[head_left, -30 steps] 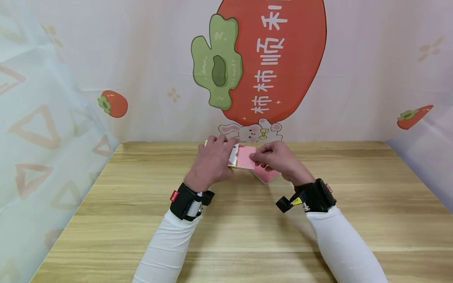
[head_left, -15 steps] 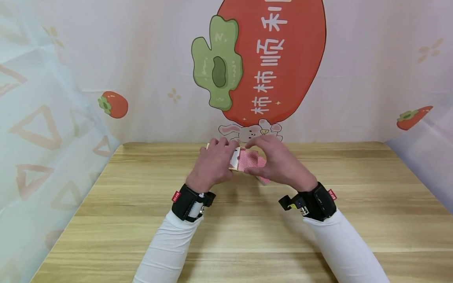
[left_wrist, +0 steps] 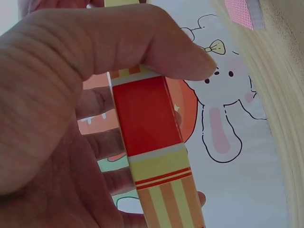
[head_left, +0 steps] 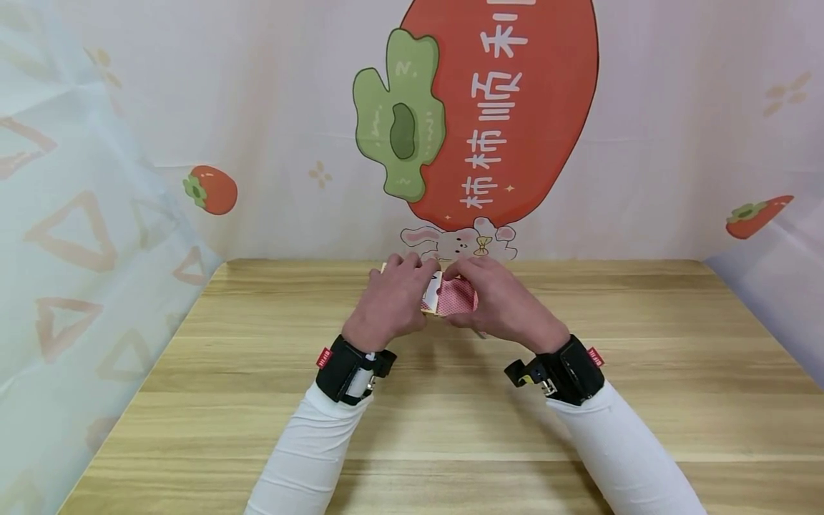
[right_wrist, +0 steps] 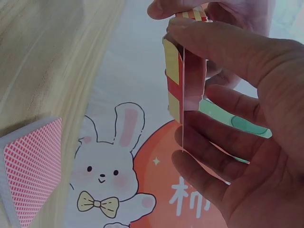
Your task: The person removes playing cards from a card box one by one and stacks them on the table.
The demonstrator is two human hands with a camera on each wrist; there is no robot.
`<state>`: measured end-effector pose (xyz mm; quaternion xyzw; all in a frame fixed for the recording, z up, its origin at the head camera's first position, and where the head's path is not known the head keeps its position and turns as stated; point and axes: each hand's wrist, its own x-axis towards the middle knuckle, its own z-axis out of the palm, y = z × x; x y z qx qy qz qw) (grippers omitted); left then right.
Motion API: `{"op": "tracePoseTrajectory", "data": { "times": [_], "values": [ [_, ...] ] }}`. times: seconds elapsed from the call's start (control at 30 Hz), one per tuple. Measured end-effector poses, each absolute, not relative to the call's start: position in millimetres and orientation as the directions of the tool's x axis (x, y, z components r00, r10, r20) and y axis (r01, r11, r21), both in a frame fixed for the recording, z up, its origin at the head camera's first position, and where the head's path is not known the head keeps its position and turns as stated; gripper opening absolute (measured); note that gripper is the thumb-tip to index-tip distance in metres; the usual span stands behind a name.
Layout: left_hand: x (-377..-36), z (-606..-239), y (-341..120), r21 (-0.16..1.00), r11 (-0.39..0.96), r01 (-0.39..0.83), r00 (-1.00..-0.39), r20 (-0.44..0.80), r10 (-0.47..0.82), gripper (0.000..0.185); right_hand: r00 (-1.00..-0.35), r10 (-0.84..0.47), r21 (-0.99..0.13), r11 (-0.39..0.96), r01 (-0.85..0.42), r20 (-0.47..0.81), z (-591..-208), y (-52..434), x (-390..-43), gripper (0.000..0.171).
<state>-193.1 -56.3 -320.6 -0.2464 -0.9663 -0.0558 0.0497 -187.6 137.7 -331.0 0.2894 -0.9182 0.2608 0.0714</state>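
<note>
My left hand [head_left: 394, 297] grips a small card box, thumb on one side and fingers on the other. In the left wrist view the card box [left_wrist: 147, 118] shows a red panel and yellow-orange stripes. A playing card [head_left: 457, 297] with a red patterned back reaches from the box's right end. My right hand [head_left: 505, 300] holds this card by its edges between thumb and fingers. The right wrist view shows the card edge-on, a thin white line along the box's open flap. How many cards are held there I cannot tell.
A deck of cards [right_wrist: 35, 166] with red patterned backs lies on the wooden table [head_left: 450, 429], mostly hidden behind my right hand in the head view. Behind the table's far edge hangs a printed backdrop [head_left: 290, 107] with a large persimmon and a rabbit.
My right hand first pinched the card's right end, then spread its thumb and fingers around it, and now closes on its edges nearer the box. The left hand keeps its grip.
</note>
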Motion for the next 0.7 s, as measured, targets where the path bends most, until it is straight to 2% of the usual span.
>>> {"op": "tracePoseTrajectory", "data": {
  "times": [0.37,0.7],
  "values": [
    [-193.8,-319.5,-60.2,0.096,0.874,0.476,-0.878,0.106,0.466,0.072,-0.8,-0.542,-0.368,0.71,-0.6,0.257,-330.3,143.1,-185.2,0.06],
    [-198.1,-321.9,-70.7,0.122,0.883,0.453,-0.891,0.106,0.442,0.068,-0.831,-0.527,-0.319,0.768,-0.555,0.179,-325.7,151.4,-183.4,0.067]
  ]
}}
